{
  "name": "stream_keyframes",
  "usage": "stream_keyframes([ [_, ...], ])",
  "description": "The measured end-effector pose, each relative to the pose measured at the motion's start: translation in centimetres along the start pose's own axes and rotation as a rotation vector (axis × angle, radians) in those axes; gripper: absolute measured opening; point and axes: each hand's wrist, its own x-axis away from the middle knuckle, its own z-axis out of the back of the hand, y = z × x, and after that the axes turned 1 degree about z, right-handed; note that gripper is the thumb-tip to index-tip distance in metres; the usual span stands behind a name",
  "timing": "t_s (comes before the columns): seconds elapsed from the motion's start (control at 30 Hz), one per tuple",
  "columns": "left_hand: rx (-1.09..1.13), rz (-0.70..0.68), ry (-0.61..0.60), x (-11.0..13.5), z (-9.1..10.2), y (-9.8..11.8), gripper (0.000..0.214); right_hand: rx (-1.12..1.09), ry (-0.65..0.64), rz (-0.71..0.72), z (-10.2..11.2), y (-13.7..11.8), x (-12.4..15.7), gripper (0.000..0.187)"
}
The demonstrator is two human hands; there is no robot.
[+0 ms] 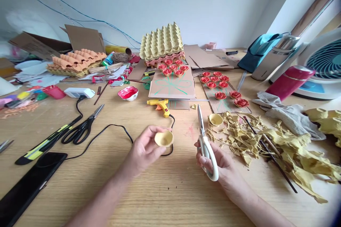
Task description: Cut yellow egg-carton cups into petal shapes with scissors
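Cup (163,138), a small yellow one of egg-tray pulp, sits at the centre of the frame just above the bench (170,191), mouth tipped towards the camera. The left hand (144,150) holds it, fingers clamped on its rim and base. Right of it and apart, the right hand (221,165) grips white scissors (205,142), fingers closed around the handle; the blades are together and point up the frame.

At lower left a dark phone (29,184) lies flat. Above it are a yellow-and-black knife (45,145) and black scissors (80,129), side by side. At right a heap of yellow scraps (266,145) spreads to the edge, with a second cup (215,119) at its left end, near the blade tips.

Beyond the hands a yellow glue gun (160,105) lies on its side, its black cord looping behind the left hand. A red-and-white bowl (128,93) stands left of it. Farther back, cardboard (173,87) carries red paper roses (221,85) in clusters. A grey cloth (287,113) and a red flask (290,81) lie at right, before a white fan (323,64). Stacked egg trays (161,42) rise at the top centre against the wall.
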Motion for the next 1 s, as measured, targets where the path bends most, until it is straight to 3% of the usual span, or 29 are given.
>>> stream_keyframes([
  [0.1,-0.211,-0.050,0.135,-1.0,2.3,0.1,0.039,0.010,0.009,-0.002,-0.1,-0.2,0.0,0.049],
  [0.2,-0.442,-0.068,0.152,-1.5,3.5,-0.3,0.048,-0.005,0.003,-0.003,0.0,0.0,0.1,0.049],
  [0.43,-0.785,-0.180,0.144,-1.5,3.5,-0.5,0.035,-0.031,-0.040,-0.026,0.3,0.4,0.0,0.049],
  [1.0,-0.772,-0.130,0.107,-1.5,3.4,-2.5,0.034,0.002,-0.067,-0.017,0.4,0.5,0.2,0.043],
])
